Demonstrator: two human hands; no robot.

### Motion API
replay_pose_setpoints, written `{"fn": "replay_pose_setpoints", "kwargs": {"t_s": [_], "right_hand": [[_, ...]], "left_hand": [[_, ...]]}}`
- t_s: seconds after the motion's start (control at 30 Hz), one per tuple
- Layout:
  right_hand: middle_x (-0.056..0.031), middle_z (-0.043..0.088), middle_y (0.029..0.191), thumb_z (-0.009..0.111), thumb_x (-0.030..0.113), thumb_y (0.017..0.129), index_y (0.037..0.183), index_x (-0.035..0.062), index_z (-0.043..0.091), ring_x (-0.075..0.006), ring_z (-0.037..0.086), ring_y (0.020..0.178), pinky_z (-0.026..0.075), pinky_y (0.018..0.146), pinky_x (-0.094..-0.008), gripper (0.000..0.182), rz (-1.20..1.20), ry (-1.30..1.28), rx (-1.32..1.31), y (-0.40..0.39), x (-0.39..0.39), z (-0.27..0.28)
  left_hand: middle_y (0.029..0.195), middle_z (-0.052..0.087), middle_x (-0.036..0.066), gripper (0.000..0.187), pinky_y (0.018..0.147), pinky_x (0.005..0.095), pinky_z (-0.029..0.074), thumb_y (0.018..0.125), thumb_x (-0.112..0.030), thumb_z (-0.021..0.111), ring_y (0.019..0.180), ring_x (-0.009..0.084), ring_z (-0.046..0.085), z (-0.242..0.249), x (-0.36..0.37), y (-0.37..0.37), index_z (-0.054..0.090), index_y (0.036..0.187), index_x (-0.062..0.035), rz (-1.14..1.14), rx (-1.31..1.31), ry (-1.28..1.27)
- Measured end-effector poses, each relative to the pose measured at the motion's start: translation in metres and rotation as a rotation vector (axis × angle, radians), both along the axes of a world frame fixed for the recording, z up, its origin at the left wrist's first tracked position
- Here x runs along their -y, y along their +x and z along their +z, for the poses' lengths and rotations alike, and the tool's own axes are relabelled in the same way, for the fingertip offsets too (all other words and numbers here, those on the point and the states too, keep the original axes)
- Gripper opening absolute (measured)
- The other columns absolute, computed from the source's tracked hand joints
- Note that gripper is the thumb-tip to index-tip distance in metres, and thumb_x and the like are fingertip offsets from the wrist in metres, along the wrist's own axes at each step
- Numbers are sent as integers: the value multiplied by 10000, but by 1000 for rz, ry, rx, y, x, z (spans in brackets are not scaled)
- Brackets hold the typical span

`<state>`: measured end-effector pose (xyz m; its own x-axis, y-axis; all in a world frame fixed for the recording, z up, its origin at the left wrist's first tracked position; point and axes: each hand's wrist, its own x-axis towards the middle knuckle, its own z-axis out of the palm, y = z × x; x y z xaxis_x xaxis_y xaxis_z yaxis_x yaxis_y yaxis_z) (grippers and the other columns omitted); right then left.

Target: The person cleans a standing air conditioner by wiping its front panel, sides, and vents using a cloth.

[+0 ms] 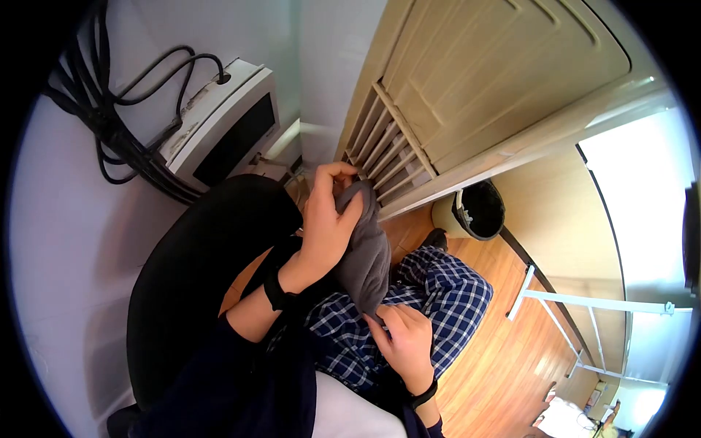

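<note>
A grey cloth (367, 255) hangs between my two hands, over my lap. My left hand (327, 223) is closed on its upper end, with the fingertips right at the slats of a beige vent grille (394, 150). Lower down, my right hand (403, 342) grips the other end of the cloth between thumb and fingers, above my checked trousers (460, 306). Part of the left fingers is hidden behind the cloth.
The grille belongs to a tall beige panelled unit (504, 80). At left are a white box with a dark screen (237, 142) and black cables (120, 142). A black chair back (197, 270) stands beside me. Beyond are a lined bin (478, 212) and a white metal frame (591, 299).
</note>
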<state>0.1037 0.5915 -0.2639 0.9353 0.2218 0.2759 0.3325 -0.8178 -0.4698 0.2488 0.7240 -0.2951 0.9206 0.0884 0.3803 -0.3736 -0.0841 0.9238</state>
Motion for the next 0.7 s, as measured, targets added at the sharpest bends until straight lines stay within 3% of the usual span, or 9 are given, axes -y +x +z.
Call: {"fn": "replay_pose_setpoints", "kwargs": {"t_s": [0.07, 0.1, 0.2, 0.5, 0.53, 0.6, 0.7], "right_hand": [[-65, 573, 657, 692, 102, 737, 832, 44, 604, -211, 547, 574, 431, 519, -300, 142, 1, -20, 1, 0, 2, -1], [-65, 570, 657, 690, 102, 739, 835, 44, 604, -211, 547, 579, 431, 521, -301, 141, 0, -25, -1, -1, 2, -3], [-92, 578, 664, 691, 78, 734, 803, 34, 599, -236, 552, 583, 424, 517, -310, 123, 15, 3, -39, -1, -1, -6], [-111, 576, 672, 659, 42, 753, 867, 14, 622, -256, 551, 596, 432, 544, -328, 123, -45, 97, -14, 2, 9, 4], [-114, 573, 670, 655, 33, 754, 877, 10, 625, -259, 552, 598, 430, 545, -328, 129, -65, 137, -11, 1, 10, 4], [-133, 574, 685, 619, -11, 763, 937, -9, 623, -270, 555, 612, 427, 564, -313, 173, -51, 232, -49, -1, 12, 2], [-138, 580, 723, 602, -18, 775, 953, -18, 617, -278, 563, 647, 438, 603, -310, 178, -46, 401, -84, -6, 14, 2]], "left_hand": [[903, 531, 103, 256, 746, 281, 435, 803, 41, 564, 817, 177, 537, 1, -2, 1, 486, 1044, 2, 10, 34, 114], [919, 534, 142, 267, 682, 376, 467, 797, -31, 598, 814, 321, 584, 5, -4, 4, 486, 1039, -31, 33, 108, 201], [930, 538, 130, 262, 641, 390, 471, 791, -32, 600, 784, 341, 585, 12, -8, 7, 483, 1025, -32, 16, 224, 393], [912, 533, 122, 192, 629, 409, 474, 793, -53, 602, 793, 355, 586, 10, -14, -12, 491, 950, -53, -64, -8, 535], [875, 547, 175, 180, 639, 407, 467, 793, -32, 601, 788, 398, 578, 4, -14, -18, 480, 926, -23, -141, 2, 513], [871, 526, 163, 197, 616, 404, 459, 776, -25, 616, 766, 397, 569, -8, -14, -33, 479, 918, -16, -195, -10, 502], [815, 490, 139, 195, 615, 323, 425, 744, 43, 597, 697, 281, 524, -12, -13, -41, 452, 864, -9, -172, 94, 295]]}}
